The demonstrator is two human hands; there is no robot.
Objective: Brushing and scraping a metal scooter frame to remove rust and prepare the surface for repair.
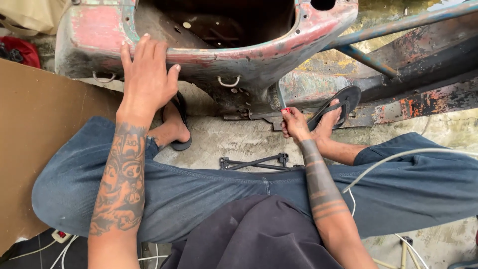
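An old metal vehicle body (279, 47) with worn red and teal paint stands on the concrete floor in front of me. My left hand (147, 74) lies flat, fingers apart, on its lower rim. My right hand (294, 123) is closed around a tool with a red handle and a thin metal blade (280, 95); the blade points up against the underside of the body. I sit with my knees spread, in blue trousers and black sandals.
A brown board (35, 129) lies at the left. Rusty frame rails and a blue-grey tube (398, 25) run to the right. A black metal bracket (256, 162) lies on the floor between my legs. White cables (393, 159) cross my right leg.
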